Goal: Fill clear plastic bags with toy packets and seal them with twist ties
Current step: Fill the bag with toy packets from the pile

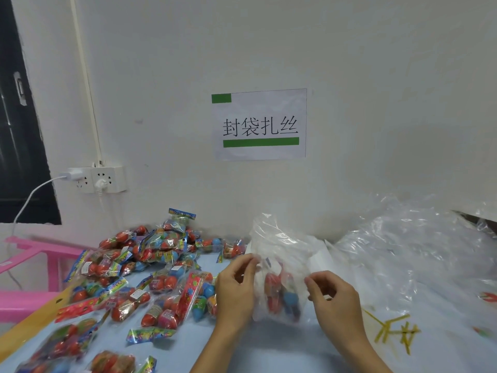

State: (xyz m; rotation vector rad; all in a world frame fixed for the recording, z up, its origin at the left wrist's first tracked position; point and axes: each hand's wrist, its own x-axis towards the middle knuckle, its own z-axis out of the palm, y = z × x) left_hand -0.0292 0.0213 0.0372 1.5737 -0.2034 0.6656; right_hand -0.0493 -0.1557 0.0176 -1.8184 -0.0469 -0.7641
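A clear plastic bag (279,254) stands upright between my hands on the blue table (269,345), with red and blue toy packets (281,296) in its lower half. My left hand (236,288) pinches the bag's left edge with thumb and fingers. At the bag's right edge, my right hand (332,297) pinches the plastic the same way. A heap of loose toy packets (150,267) covers the table's left side. Several yellow twist ties (395,329) lie scattered to the right of my right hand.
A pile of empty clear plastic bags (419,254) fills the right rear of the table. A pink plastic stool (29,267) stands left of the table. On the wall are a paper sign (259,125) and a power strip (99,179) with plugged cables.
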